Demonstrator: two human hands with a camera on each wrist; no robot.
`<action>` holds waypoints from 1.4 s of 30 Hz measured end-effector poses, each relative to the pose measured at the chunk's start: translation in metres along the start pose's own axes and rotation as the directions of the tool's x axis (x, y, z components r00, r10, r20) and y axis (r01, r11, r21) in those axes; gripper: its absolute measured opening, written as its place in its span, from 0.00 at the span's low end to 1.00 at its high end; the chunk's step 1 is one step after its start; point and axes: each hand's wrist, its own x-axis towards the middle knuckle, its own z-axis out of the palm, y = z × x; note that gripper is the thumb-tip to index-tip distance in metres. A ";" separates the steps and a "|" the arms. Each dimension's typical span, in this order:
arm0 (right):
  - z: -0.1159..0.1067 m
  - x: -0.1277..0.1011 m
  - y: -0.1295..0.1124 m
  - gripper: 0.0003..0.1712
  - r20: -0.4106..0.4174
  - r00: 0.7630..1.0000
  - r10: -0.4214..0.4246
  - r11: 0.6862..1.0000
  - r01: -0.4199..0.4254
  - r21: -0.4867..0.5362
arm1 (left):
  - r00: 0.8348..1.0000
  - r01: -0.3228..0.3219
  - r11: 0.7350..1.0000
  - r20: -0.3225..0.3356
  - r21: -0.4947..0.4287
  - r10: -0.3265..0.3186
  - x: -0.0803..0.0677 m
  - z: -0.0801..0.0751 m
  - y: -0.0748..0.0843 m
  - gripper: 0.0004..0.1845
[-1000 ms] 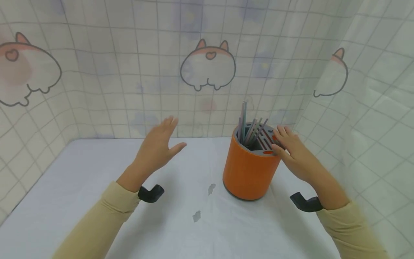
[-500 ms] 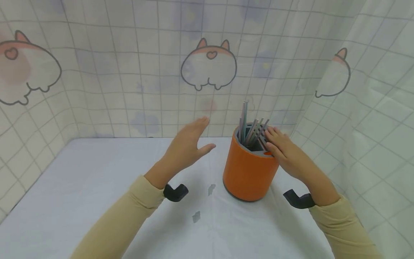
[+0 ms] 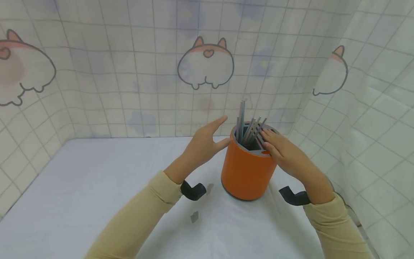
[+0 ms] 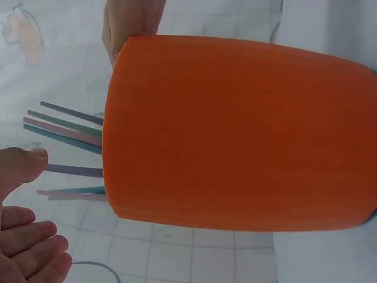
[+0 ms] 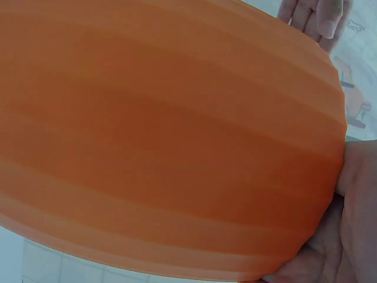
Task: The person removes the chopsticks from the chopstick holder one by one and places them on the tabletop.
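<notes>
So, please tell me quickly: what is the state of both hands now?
Left hand: open, holding nothing, beside the orange holder.
Right hand: at the top of the holder; whether it grips cannot be told.

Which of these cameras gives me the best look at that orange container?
The head view: it shows the orange container from rim to base, plus the thin sticks inside, though the right hand covers part of the rim. The left wrist view shows mostly its side, cut off at the base; the right wrist view, a cropped close-up.
</notes>
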 end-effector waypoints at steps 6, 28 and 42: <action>0.003 0.000 0.000 0.31 -0.034 0.999 0.012 1.000 -0.012 0.024 | 0.999 -0.007 0.972 -0.043 -0.234 -0.004 0.009 0.014 0.001 0.30; 0.007 0.000 0.004 0.30 -0.084 0.996 -0.026 0.997 0.033 0.074 | 0.961 -0.100 0.901 -0.275 -0.423 -0.022 0.024 0.031 0.010 0.09; 0.004 0.000 0.003 0.30 -0.071 0.997 -0.031 0.998 0.035 0.059 | 0.796 -0.429 0.795 -0.595 -0.429 0.109 0.025 -0.030 0.038 0.10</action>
